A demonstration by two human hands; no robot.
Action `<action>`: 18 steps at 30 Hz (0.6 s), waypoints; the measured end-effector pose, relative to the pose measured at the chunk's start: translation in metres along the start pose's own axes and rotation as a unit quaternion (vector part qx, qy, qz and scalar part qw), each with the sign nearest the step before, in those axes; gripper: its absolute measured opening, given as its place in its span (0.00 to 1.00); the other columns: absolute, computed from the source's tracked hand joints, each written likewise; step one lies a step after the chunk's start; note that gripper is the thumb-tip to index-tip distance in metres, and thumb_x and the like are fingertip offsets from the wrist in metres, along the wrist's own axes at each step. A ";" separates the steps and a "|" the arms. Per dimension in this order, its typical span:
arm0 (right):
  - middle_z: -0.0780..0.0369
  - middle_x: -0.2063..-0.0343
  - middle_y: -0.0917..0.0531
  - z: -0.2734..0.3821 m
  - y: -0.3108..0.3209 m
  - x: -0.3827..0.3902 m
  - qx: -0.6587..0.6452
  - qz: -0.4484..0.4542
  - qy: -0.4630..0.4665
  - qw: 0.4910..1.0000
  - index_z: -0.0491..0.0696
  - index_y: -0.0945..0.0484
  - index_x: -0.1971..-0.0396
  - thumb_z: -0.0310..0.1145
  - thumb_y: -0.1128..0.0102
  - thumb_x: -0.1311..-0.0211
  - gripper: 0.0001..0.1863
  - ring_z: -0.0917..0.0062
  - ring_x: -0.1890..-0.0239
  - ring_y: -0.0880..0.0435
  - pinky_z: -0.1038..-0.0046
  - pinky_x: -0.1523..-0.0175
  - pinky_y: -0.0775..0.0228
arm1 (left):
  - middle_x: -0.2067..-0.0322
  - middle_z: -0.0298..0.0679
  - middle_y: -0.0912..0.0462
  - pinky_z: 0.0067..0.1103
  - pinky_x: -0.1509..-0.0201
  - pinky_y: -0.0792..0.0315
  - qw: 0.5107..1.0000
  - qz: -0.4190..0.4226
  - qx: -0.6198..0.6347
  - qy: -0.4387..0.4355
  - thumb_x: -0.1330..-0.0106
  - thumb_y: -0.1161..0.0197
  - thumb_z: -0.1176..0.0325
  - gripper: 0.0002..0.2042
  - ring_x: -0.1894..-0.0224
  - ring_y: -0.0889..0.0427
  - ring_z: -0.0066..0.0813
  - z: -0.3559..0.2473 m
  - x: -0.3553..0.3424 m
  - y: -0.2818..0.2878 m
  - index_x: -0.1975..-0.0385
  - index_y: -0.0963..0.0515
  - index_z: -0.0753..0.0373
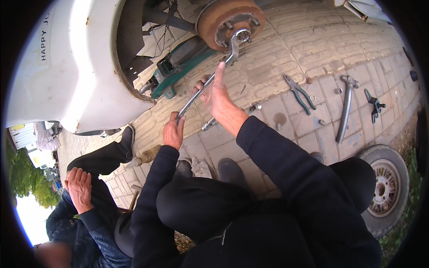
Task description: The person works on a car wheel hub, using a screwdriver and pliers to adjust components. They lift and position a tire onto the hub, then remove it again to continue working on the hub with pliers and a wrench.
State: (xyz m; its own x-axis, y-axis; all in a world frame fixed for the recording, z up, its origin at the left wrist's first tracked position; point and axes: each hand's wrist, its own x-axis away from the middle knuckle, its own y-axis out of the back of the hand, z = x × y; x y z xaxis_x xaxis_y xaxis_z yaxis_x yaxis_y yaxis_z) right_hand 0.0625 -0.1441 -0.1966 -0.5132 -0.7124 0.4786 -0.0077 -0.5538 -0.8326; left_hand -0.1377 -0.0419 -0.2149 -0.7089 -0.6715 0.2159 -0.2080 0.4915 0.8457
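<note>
A long silver ring wrench [223, 60] runs from the rusty brake drum [228, 20] of a white vehicle [80, 62] down toward me. Its ring end sits on a stud at the drum's hub. My right hand [216, 91] grips the middle of the shaft, index finger stretched along it. My left hand [173, 131] is closed around the wrench's lower end. Both arms are in dark sleeves.
A green floor jack [178, 67] sits under the vehicle. On the brick paving lie green-handled pliers [299, 94], a long steel bar [345, 109], another small tool [373, 105] and loose nuts. A removed wheel [386, 187] lies at right. Another person [82, 196] crouches at lower left.
</note>
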 end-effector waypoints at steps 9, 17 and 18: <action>0.70 0.77 0.37 0.031 0.045 -0.001 0.088 -0.009 0.013 0.996 0.56 0.35 0.73 0.60 0.35 0.32 0.26 0.80 0.72 0.32 0.69 0.59 0.28 | 0.73 0.51 0.19 0.36 0.61 0.27 0.983 0.123 0.123 -0.060 0.27 0.40 0.65 0.09 0.68 0.18 0.51 -0.001 -0.014 -0.078 0.59 0.25 0.65; 0.72 0.82 0.41 0.073 0.078 0.035 0.151 -0.104 -0.114 0.976 0.56 0.37 0.71 0.62 0.36 0.33 0.27 0.81 0.83 0.39 0.67 0.69 0.28 | 0.68 0.36 0.17 0.26 0.57 0.27 0.891 0.422 0.165 -0.012 0.26 0.36 0.58 0.15 0.64 0.21 0.26 -0.042 0.019 -0.061 0.54 0.23 0.65; 0.74 0.85 0.46 0.090 0.085 0.037 0.208 -0.086 -0.135 0.965 0.59 0.44 0.79 0.66 0.41 0.32 0.31 0.82 0.83 0.44 0.69 0.63 0.32 | 0.67 0.37 0.16 0.26 0.55 0.25 0.847 0.481 0.225 0.011 0.26 0.35 0.56 0.16 0.61 0.19 0.26 -0.048 0.023 -0.063 0.53 0.23 0.65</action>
State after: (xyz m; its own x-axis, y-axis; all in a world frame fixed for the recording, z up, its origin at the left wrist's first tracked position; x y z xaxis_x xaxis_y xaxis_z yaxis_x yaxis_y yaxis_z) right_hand 0.1202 -0.2562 -0.2244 -0.2913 -0.6497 0.7021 0.3003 -0.7590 -0.5777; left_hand -0.1093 -0.1147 -0.2395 -0.6845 0.1523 0.7129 0.2191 0.9757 0.0019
